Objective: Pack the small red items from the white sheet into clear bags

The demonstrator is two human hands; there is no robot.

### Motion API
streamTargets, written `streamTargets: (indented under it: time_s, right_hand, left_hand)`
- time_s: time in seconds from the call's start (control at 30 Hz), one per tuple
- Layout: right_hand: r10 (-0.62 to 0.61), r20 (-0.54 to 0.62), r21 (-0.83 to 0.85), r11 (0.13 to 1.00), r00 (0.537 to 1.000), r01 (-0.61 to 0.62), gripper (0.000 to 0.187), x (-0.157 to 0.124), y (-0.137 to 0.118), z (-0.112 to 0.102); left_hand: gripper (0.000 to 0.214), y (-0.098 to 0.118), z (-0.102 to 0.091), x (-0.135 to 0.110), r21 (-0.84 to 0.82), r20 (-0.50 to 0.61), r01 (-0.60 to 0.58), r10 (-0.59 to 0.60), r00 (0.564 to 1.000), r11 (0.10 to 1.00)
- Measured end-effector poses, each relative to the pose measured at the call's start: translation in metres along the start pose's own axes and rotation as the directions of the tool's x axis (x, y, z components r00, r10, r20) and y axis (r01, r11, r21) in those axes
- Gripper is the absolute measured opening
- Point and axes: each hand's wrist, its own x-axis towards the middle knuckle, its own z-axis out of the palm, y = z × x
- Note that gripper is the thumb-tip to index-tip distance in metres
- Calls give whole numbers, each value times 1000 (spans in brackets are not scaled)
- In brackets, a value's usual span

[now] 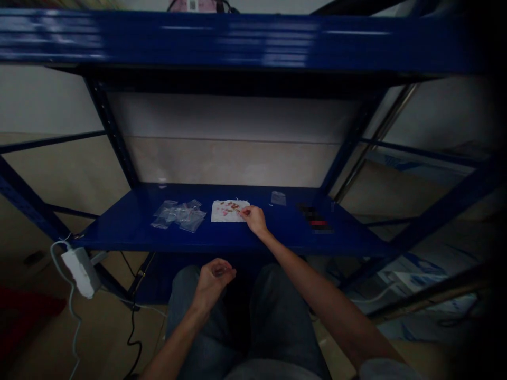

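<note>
A white cloth or sheet of paper lies on the blue shelf, with several small pink, red and brownish pieces scattered over it. At its right edge, my right hand reaches down with thumb and fingertips pinched together among the pieces. Whatever those fingertips hold is too small to name. Nearer to me, my left hand hovers above my lap in front of the shelf edge. Its fingers are curled closed, and a faint clear glint shows between them that I cannot identify.
Several clear plastic bags lie in a loose pile left of the cloth. One small clear bag is at the back right, near a blurred dark and red object. An upper blue beam crosses overhead. A white power strip hangs at left.
</note>
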Motion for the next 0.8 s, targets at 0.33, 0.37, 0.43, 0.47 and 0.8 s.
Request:
streamTargets:
  time_s: [0.33,0.37,0.43,0.47,0.8]
  right_hand:
    - [-96,35,42,995,995,95,6,-4,-13,-2]
    - [-107,14,92,990,994,105,6,-5,-17,-3]
    - [-126,-36,217,967,991,131,6,-14,-29,-7]
    - [-139,-41,283,948,989,145,7,-22,-38,-10]
    - [-498,335,439,834,800,335,13,-124,-108,-54]
  left_hand:
    - [32,9,-15,-4,-305,106,139,-111,988,942]
    - [31,8,-16,-3,-317,108,134,-104,989,939]
    - [31,7,-18,-2,-322,109,131,-101,989,938]
    - [31,8,-18,-2,-311,113,138,-107,988,940]
    - [34,12,-13,-6,-198,167,133,-100,981,971]
